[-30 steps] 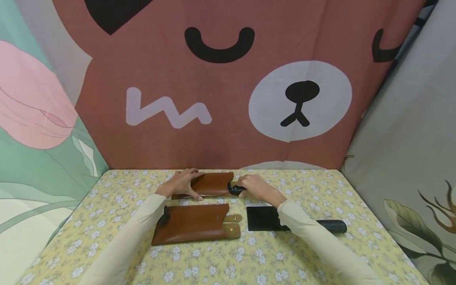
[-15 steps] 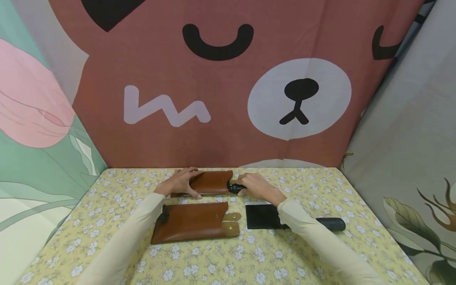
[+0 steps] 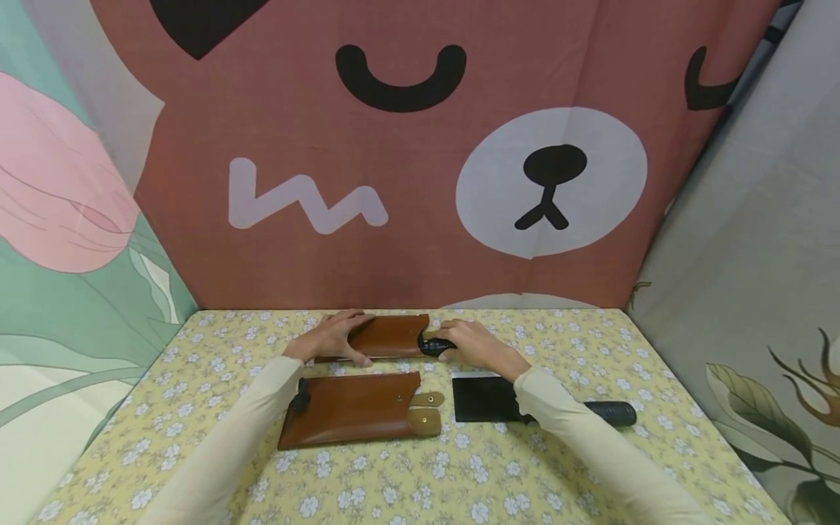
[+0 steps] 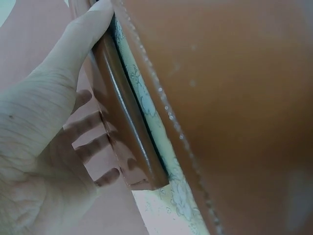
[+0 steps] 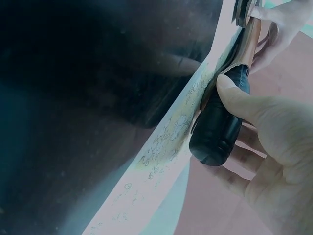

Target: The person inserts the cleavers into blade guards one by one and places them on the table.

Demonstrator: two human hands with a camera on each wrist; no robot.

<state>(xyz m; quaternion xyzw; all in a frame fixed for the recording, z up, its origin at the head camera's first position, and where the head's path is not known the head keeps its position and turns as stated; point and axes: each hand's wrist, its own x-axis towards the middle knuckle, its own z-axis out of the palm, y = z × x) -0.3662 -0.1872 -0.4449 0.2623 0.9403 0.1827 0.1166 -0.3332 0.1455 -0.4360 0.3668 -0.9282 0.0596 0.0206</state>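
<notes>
At the back of the table lies a brown leather knife sheath point(image 3: 394, 335). My left hand point(image 3: 331, 339) grips its left end, thumb point(image 4: 71, 41) along the near side and fingers around the far edge. A black knife handle point(image 5: 217, 129) sticks out of the sheath's right end; the blade is hidden inside. My right hand point(image 3: 475, 341) holds this handle, with its thumb close to the sheath's mouth. Nearer to me is a second, wider brown sheath point(image 3: 357, 408) with two tan snap straps point(image 3: 428, 412) at its right end.
A black-bladed cleaver point(image 3: 485, 399) lies to the right of the wider sheath, its ridged handle point(image 3: 612, 413) pointing right; my right forearm passes over it. A yellow flowered cloth point(image 3: 387, 481) covers the table. A printed bear curtain point(image 3: 420, 262) hangs right behind the back edge.
</notes>
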